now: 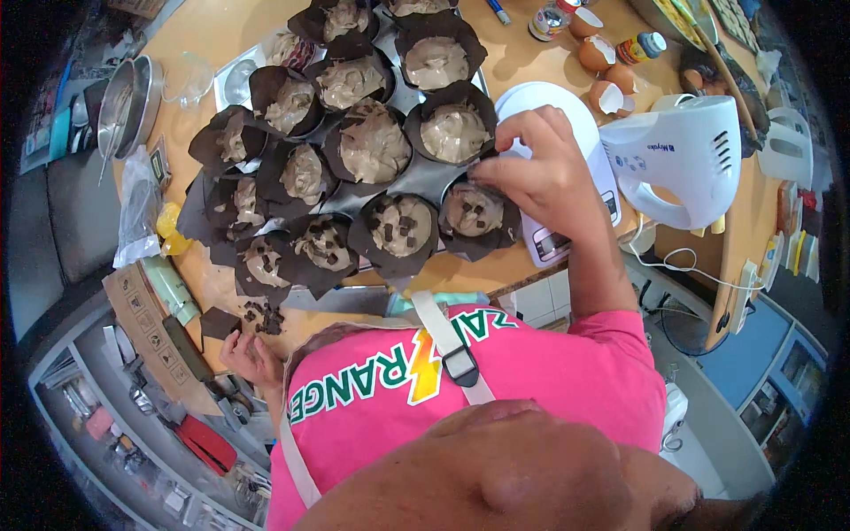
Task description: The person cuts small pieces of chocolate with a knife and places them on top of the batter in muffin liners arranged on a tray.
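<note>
My right hand (544, 173) has its fingertips drawn together over the front-right cupcake liner (474, 212), which holds batter topped with dark chunks; what they pinch is hidden. Dark paper liners filled with pale brown batter sit in a metal muffin tray (432, 180), the front ones sprinkled with chocolate pieces. At the lower left, my left hand (251, 358) grips the edge of a dark chocolate square (219, 322), beside a small pile of chopped chocolate (264, 314).
A white kitchen scale (558, 119) and hand mixer (682, 159) stand right of the tray, a white cord dangling below. Behind are cracked eggshells (596, 55) and small bottles (549, 19). Pans (133, 106), a plastic bag (133, 203) and cardboard (159, 336) lie at the left.
</note>
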A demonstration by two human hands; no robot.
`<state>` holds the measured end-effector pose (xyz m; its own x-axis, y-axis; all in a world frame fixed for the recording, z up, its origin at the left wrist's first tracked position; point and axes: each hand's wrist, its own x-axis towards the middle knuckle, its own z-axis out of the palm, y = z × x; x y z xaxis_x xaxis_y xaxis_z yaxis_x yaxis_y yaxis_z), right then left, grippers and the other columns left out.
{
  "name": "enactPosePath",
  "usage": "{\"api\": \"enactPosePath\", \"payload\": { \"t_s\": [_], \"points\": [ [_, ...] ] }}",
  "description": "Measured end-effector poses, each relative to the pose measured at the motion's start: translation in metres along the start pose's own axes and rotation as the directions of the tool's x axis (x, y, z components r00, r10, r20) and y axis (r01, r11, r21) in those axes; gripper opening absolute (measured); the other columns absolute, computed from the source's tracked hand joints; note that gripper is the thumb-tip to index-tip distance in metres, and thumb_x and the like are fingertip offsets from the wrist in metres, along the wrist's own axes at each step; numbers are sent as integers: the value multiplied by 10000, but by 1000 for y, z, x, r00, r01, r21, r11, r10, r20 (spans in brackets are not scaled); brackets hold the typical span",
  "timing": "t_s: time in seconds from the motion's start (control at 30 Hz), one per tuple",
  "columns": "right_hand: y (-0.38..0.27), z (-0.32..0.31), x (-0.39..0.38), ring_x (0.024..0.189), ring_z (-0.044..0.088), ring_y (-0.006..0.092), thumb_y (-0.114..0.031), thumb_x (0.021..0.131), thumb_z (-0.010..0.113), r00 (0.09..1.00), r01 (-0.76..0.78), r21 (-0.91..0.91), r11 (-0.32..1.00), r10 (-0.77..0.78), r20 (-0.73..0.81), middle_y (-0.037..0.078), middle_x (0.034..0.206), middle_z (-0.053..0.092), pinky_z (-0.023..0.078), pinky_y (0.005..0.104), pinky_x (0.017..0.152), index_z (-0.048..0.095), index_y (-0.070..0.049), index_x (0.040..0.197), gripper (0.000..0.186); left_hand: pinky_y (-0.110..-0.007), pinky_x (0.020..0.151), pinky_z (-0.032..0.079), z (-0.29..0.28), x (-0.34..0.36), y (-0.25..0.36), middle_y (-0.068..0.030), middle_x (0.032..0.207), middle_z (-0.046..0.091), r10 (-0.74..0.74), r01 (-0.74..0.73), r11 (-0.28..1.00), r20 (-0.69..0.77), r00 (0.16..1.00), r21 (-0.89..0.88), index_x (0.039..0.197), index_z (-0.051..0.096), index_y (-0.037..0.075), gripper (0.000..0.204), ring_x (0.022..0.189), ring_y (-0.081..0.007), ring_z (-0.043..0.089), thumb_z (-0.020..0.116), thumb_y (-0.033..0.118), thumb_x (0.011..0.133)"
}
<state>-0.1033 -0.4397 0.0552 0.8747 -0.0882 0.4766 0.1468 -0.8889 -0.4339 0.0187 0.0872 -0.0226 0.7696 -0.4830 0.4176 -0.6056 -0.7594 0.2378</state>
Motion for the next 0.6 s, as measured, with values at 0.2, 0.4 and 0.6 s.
{"api": "enactPosePath", "payload": {
  "t_s": [0.2,0.4,0.6],
  "points": [
    [-1,4,-2,857,549,237,-110,679,761,1000,-1,-10,1000,1,6,21,903,577,427,372,757,697,-109,832,165,-444,947,384,1,1,4,-157,1125,576,-18,19,1000,-15,1000,23,988,637,54,140,1071,-328,518,660,98,858],
    [-11,-14,-6,867,598,271,-75,707,779,994,-24,155,988,40,-103,54,926,627,470,384,756,669,-71,870,197,-439,933,394,6,1,2,-155,1096,586,6,-12,998,-104,995,-59,983,638,51,139,1049,-328,526,667,88,852],
    [-44,-30,-11,825,616,273,72,718,637,996,-59,199,978,70,-48,74,890,647,478,380,724,702,-61,972,294,-446,915,402,8,1,2,-155,1081,594,15,-23,999,-145,989,-47,977,642,49,138,1024,-328,536,676,128,869]
  ]
}}
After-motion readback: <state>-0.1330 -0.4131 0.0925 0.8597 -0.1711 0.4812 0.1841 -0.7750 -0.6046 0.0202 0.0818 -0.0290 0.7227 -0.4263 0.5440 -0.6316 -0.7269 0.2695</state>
